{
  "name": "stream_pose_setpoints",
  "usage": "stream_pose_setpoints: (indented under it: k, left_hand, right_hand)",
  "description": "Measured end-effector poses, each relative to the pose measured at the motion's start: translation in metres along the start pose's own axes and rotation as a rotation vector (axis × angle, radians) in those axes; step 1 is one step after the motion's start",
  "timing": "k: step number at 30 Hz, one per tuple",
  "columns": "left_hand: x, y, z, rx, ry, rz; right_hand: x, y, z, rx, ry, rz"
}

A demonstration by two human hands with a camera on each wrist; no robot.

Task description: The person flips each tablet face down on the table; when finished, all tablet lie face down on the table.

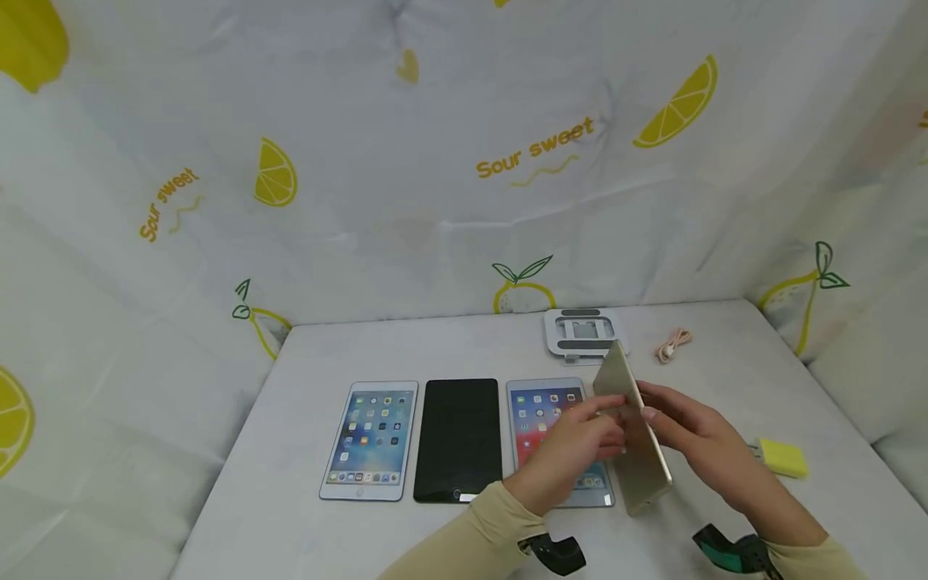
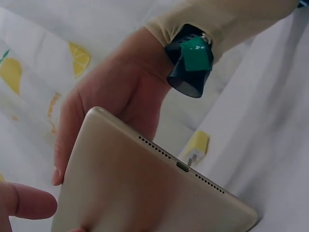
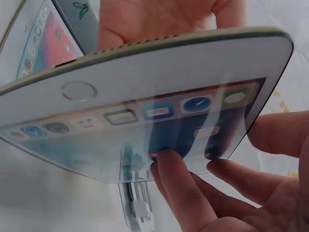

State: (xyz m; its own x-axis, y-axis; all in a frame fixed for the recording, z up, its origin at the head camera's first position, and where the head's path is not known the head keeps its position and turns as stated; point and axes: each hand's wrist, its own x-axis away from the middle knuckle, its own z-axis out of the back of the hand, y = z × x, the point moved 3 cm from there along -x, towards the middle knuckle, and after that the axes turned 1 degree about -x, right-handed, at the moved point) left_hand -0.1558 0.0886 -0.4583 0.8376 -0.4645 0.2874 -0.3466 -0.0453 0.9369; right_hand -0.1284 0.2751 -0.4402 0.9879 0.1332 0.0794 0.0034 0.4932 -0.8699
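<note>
A gold-backed tablet (image 1: pixel 632 459) stands tilted on edge above the table, its lit screen (image 3: pixel 169 113) facing my right hand. My right hand (image 1: pixel 699 439) grips its right edge, the thumb at the edge and fingers (image 3: pixel 181 186) against the screen. On the back side is my left hand (image 1: pixel 573 451), index finger extended to the gold back and the other fingers loosely bent. The charging port (image 2: pixel 183 166) and speaker holes show on the tablet's bottom edge. Whether its lower corner touches the table, I cannot tell.
Flat in a row lie a white tablet (image 1: pixel 370 439), a black tablet (image 1: pixel 458 439) and a silver tablet (image 1: pixel 545 403) partly behind my left arm. Farther back are a folding stand (image 1: pixel 584 332) and a coiled cable (image 1: pixel 674 345). A yellow charger (image 1: pixel 783 457) sits right.
</note>
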Motion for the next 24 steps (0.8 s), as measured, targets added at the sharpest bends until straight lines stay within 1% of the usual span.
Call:
stream_pose_setpoints:
  k: [4, 7, 12, 16, 20, 22, 24]
  left_hand:
    - [-0.002, -0.006, -0.004, -0.035, -0.023, 0.012]
    - [-0.003, -0.010, -0.005, -0.087, -0.039, 0.016]
    - [-0.006, -0.015, -0.004, -0.180, -0.049, 0.037]
    - [-0.007, -0.016, -0.003, -0.164, -0.080, 0.054]
    - [-0.008, -0.018, -0.003, -0.125, -0.118, 0.058]
    - [-0.009, -0.019, -0.003, -0.124, -0.121, 0.049]
    - [-0.009, -0.020, -0.003, -0.124, -0.106, 0.048]
  right_hand:
    - [0.006, 0.002, 0.010, 0.067, 0.051, 0.006]
    - [0.010, 0.004, 0.015, 0.100, 0.080, -0.007]
    - [0.013, 0.007, 0.022, 0.104, 0.124, -0.004]
    - [0.016, 0.013, 0.028, 0.120, 0.160, -0.013]
    - [0.018, 0.022, 0.037, 0.177, 0.160, -0.078]
    - [0.018, 0.027, 0.041, 0.217, 0.153, -0.109]
    - [0.017, 0.032, 0.044, 0.266, 0.154, -0.132]
